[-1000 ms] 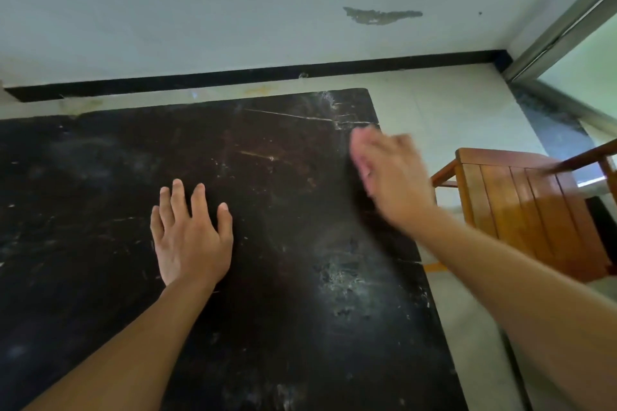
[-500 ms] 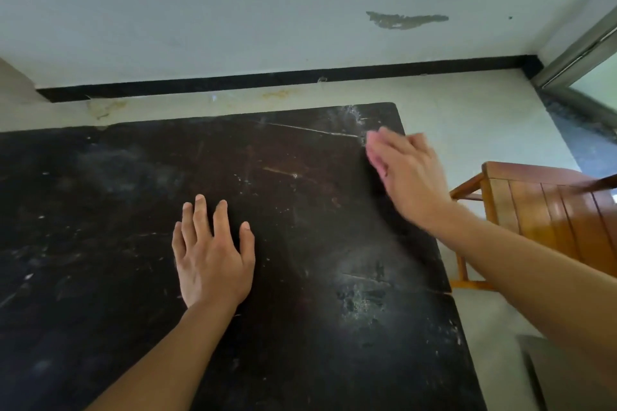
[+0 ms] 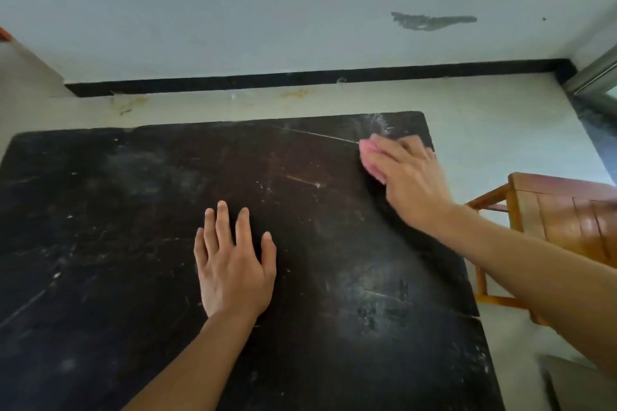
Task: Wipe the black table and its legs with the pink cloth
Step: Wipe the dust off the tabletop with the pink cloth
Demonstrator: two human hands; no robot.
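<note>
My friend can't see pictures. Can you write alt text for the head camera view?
A person's right hand grips a pink cloth on the far right corner of a scuffed black table, while the left hand rests flat mid-table. A wooden chair stands beside it.

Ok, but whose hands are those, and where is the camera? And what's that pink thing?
Those are a person's own two hands; there is no machine here. The camera sits on the person's head and looks forward and down, so you see what they see, with both arms reaching in from the bottom of the picture. The big dark thing is a black table, scratched and dusty. The left hand lies flat on it, fingers straight, holding nothing. The right hand is near the table's far right corner and holds a pink cloth down on the top, for wiping. A wooden chair stands beside the table on the right, and a white wall is behind.
</note>
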